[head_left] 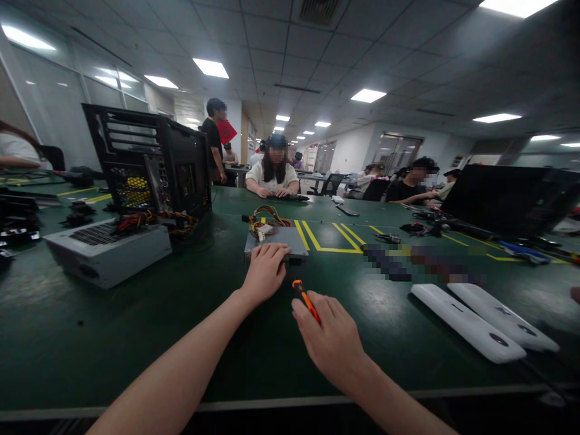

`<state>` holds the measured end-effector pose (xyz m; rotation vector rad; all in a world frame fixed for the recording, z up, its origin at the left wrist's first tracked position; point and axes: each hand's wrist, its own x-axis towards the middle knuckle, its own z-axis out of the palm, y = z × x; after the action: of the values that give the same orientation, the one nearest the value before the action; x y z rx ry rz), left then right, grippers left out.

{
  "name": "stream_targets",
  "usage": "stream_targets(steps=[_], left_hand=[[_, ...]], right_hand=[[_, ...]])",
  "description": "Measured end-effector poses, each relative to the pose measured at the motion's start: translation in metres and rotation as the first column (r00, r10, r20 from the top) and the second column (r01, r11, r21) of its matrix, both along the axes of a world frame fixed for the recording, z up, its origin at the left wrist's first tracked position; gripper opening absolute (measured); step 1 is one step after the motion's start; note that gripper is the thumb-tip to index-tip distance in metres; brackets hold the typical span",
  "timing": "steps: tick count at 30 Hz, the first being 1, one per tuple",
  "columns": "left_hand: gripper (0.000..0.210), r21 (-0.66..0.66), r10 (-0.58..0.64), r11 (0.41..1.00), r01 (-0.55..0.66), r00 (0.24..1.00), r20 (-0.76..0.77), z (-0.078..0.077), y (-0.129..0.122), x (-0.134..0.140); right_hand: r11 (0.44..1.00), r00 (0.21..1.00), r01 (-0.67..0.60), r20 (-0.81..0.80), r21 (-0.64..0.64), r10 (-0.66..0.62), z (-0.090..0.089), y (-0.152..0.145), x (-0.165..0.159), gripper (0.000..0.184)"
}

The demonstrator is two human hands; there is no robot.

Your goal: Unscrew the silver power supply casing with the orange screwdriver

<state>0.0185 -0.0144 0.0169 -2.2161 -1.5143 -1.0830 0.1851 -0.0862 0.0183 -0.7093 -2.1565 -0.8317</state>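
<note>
A small grey computer power supply (296, 241) lies on the green table in front of me, its bundle of coloured wires (270, 217) at the far side. My left hand (266, 269) grips it from the near side, fingers curled over the top. Just right of and nearer than the box, my right hand (330, 329) is closed round an orange and black screwdriver (309, 303). One end of the tool sticks out towards the power supply, apart from it; the other end is hidden in my palm.
To the left stand a larger power supply (111, 254) and an open black computer case (181, 163). At right lie two white oblong devices (466, 323), a phone (347, 209), tools and a black panel (502, 199). Across the table (254, 350) sits a person (274, 172).
</note>
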Motion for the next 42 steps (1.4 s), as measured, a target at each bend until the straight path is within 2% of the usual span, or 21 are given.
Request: stream_targets(steps=[2,4,6,12,17,20,22,23,26,28,30,33,35,37,38,40,42], left_hand=[[0.035,-0.001,0.000,1.000,0.000,1.000,-0.005,0.000,0.000,0.000],[0.036,-0.001,0.005,1.000,-0.005,1.000,-0.009,0.000,-0.001,0.000],[0.037,0.001,0.013,1.000,-0.013,1.000,-0.012,0.000,-0.001,0.000],[0.037,0.011,0.025,1.000,-0.025,1.000,-0.019,-0.001,-0.002,0.001],[0.036,0.013,0.014,1.000,-0.014,1.000,-0.017,-0.001,-0.002,0.000],[0.036,0.018,0.006,1.000,-0.006,1.000,-0.013,-0.001,-0.002,0.000],[0.036,0.020,0.005,1.000,-0.004,1.000,-0.014,0.000,-0.002,0.000],[0.036,0.020,0.006,1.000,-0.006,1.000,-0.013,0.000,-0.002,0.000],[0.036,0.017,0.010,1.000,-0.009,1.000,-0.015,0.000,-0.003,0.000],[0.037,0.012,0.010,1.000,-0.010,1.000,-0.017,0.001,-0.003,0.000],[0.037,0.006,0.012,1.000,-0.012,1.000,-0.018,0.001,-0.004,0.000],[0.037,0.002,0.013,1.000,-0.013,1.000,-0.020,0.002,-0.004,0.000],[0.037,0.003,0.011,1.000,-0.010,1.000,-0.021,0.001,-0.004,0.000],[0.037,0.007,0.008,1.000,-0.008,1.000,-0.020,0.001,-0.003,0.000],[0.037,0.010,0.008,1.000,-0.008,1.000,-0.019,0.001,-0.003,0.000],[0.038,0.014,0.009,1.000,-0.009,1.000,-0.020,0.000,-0.003,0.000],[0.038,0.019,0.013,1.000,-0.013,1.000,-0.021,0.000,-0.003,0.000]], right_hand=[[0.995,0.994,0.089,-0.063,-0.039,-0.091,-0.004,-0.001,0.001,0.017],[0.972,0.976,0.177,-0.102,-0.156,-0.194,-0.006,-0.005,0.000,0.019],[0.940,0.959,0.195,-0.148,-0.280,-0.243,-0.009,-0.010,-0.002,0.024],[0.842,0.899,0.013,-0.363,-0.539,-0.247,-0.020,-0.022,-0.009,0.028],[0.644,0.866,-0.100,-0.385,-0.758,-0.318,-0.015,-0.023,-0.010,0.023],[0.588,0.862,-0.127,-0.383,-0.799,-0.333,-0.013,-0.024,-0.013,0.026],[0.599,0.866,-0.128,-0.384,-0.791,-0.322,-0.013,-0.024,-0.016,0.030],[0.627,0.866,-0.126,-0.394,-0.769,-0.310,-0.013,-0.023,-0.017,0.031],[0.756,0.846,-0.132,-0.471,-0.641,-0.252,-0.015,-0.021,-0.021,0.029],[0.808,0.845,-0.147,-0.497,-0.570,-0.197,-0.016,-0.020,-0.023,0.024],[0.818,0.866,-0.157,-0.475,-0.553,-0.155,-0.018,-0.019,-0.023,0.018],[0.784,0.875,-0.156,-0.452,-0.601,-0.173,-0.020,-0.017,-0.020,0.012],[0.736,0.849,-0.178,-0.480,-0.654,-0.221,-0.019,-0.016,-0.017,0.011],[0.654,0.803,-0.248,-0.530,-0.714,-0.273,-0.018,-0.015,-0.015,0.013],[0.595,0.771,-0.310,-0.562,-0.741,-0.299,-0.017,-0.014,-0.014,0.015],[0.441,0.688,-0.480,-0.638,-0.758,-0.346,-0.016,-0.013,-0.016,0.023],[0.283,0.561,-0.678,-0.726,-0.679,-0.397,-0.016,-0.012,-0.019,0.030]])
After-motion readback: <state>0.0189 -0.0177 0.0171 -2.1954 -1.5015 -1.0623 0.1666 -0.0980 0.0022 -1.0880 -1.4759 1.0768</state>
